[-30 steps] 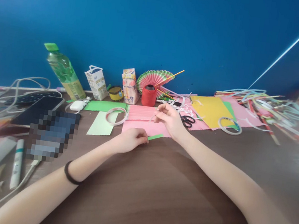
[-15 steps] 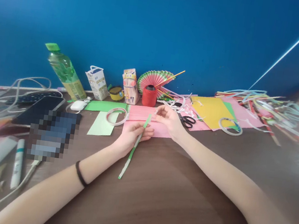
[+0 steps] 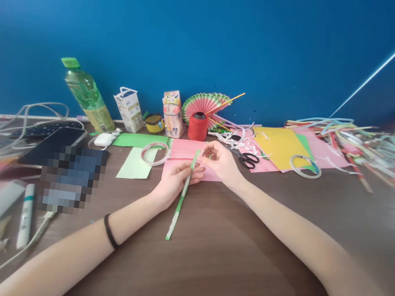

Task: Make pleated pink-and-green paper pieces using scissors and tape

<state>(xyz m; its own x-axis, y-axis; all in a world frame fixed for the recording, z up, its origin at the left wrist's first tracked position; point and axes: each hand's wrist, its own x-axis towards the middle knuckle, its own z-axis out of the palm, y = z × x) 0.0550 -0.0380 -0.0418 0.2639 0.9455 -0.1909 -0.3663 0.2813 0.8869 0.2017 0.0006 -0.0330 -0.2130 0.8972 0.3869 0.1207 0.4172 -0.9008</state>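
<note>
My left hand (image 3: 175, 180) holds a long green paper strip (image 3: 179, 205) near its upper end; the strip slants down toward me over the brown table (image 3: 213, 248). My right hand (image 3: 222, 162) pinches the strip's top end with thumb and fingers closed. Both hands hover just in front of pink sheets of paper (image 3: 186, 152). A roll of clear tape (image 3: 154, 153) lies left of the hands on light green paper (image 3: 135, 165). Black scissors (image 3: 248, 159) lie right of my right hand.
Along the blue wall stand a green bottle (image 3: 86, 95), two small cartons (image 3: 129, 109), a red thread spool (image 3: 198, 126) and a folded paper fan (image 3: 205, 103). Yellow paper (image 3: 278, 147), another tape roll (image 3: 305, 165) and strips lie right. Cables, a dark tablet (image 3: 49, 139) and a marker (image 3: 26, 216) lie left.
My left hand lifted the green strip from the table and turned it from lying flat to slanting toward me. My right hand came down to pinch its top end.
</note>
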